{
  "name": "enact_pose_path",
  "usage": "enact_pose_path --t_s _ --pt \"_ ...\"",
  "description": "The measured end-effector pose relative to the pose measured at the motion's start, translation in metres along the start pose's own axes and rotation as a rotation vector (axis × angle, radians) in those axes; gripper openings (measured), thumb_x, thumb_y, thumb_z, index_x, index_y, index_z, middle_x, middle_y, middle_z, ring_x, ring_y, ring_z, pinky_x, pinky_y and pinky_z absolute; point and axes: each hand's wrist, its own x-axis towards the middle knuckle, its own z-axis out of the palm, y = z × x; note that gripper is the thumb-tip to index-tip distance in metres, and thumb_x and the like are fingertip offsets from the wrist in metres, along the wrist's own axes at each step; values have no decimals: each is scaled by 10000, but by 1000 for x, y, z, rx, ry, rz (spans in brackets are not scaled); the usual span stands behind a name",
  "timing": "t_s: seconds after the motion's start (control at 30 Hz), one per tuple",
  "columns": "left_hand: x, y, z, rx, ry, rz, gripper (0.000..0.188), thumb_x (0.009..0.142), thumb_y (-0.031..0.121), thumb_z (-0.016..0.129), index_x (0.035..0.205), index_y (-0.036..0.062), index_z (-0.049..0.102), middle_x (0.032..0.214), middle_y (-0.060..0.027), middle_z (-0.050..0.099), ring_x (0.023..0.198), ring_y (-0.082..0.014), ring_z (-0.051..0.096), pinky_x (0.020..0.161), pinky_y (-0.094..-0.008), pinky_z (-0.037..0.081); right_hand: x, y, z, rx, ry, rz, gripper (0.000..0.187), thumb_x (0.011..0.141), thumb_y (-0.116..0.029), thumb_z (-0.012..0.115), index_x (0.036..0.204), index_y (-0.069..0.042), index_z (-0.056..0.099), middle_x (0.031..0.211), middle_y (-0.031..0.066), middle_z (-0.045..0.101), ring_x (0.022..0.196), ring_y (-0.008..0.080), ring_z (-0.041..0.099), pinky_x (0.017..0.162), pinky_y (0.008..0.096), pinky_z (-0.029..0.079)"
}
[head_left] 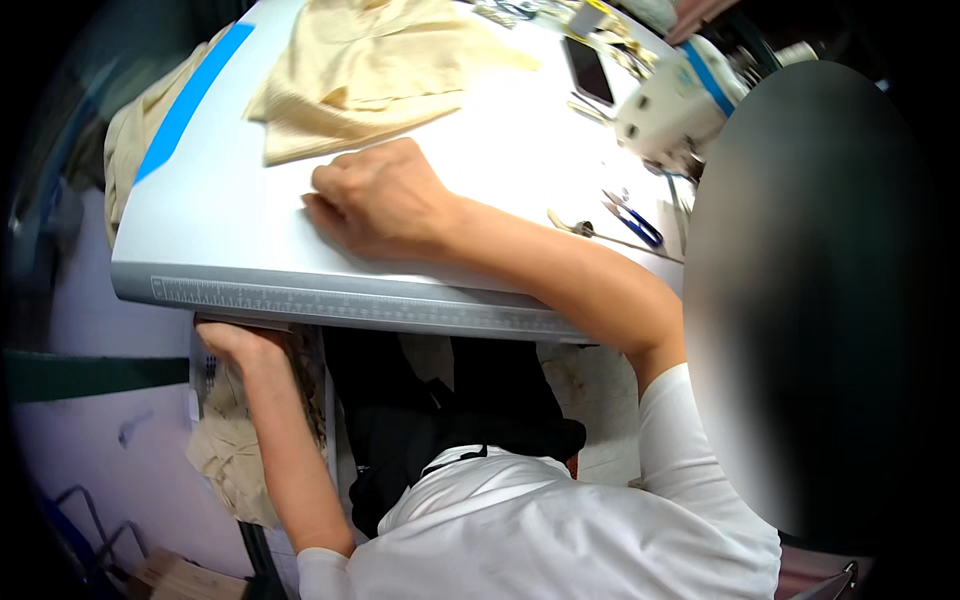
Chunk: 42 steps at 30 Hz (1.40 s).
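Observation:
My right hand (380, 200) rests on the white tabletop (225, 215) near its front edge, fingers curled into a loose fist. Nothing shows in it. Just beyond lies a cream knitted garment piece (370, 70) with a ribbed band at its near side. My left hand (240, 338) is down at the left, at the underside of the table's grey front edge (350, 302). The table edge hides its fingers, so whether they grip anything does not show. Close beside that forearm, cream fabric (232, 455) sits in a bin below the table.
Blue-handled thread snips (635, 220) lie right of my right forearm, near a small metal tool. Farther back are a dark phone (588, 70) and a white sewing machine (675, 105). More cream fabric (150, 130) hangs over the table's left side. A large dark blurred shape (820, 300) blocks the right.

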Motion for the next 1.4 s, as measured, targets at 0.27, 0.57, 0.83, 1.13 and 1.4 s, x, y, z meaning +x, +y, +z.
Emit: enact_pose_path --t_s 0.27,0.57,0.83,1.13,1.4 --pt "-42 -34 -69 411 -68 -23 443 991 277 378 1241 -57 524 1264 -142 549 1085 -280 577 968 -412 509 -133 -28 -92 -122 269 10 152 768 -85 725 712 -89 583 652 52 574 564 219 595 523 330 495" --pt "-153 -132 -90 1137 -1120 -28 249 866 24 581 1106 -39 595 986 -188 654 879 -290 673 769 -399 545 -250 64 -150 -242 329 550 122 812 -111 742 842 -54 638 936 98 656 945 279 604 851 406 472" --pt "-67 -222 -35 1554 -1324 1012 327 896 103 622 1195 -25 585 1105 -216 641 1029 -299 637 867 -417 517 -252 66 -138 -442 368 824 113 812 -122 723 854 -60 640 928 89 657 896 301 593 812 413 470" --pt "-20 -284 13 1789 -1234 692 331 905 107 616 1205 -29 577 1125 -220 631 1044 -305 630 880 -419 518 -250 68 -142 -573 336 655 142 817 -110 682 936 -66 620 1020 92 642 936 317 591 855 412 454" --pt "-8 -305 19 1792 -1195 554 335 912 110 610 1214 -32 571 1142 -224 623 1058 -310 623 892 -420 519 -244 63 -144 -540 214 751 119 830 -85 660 940 -59 624 1004 106 654 898 319 576 840 400 456"
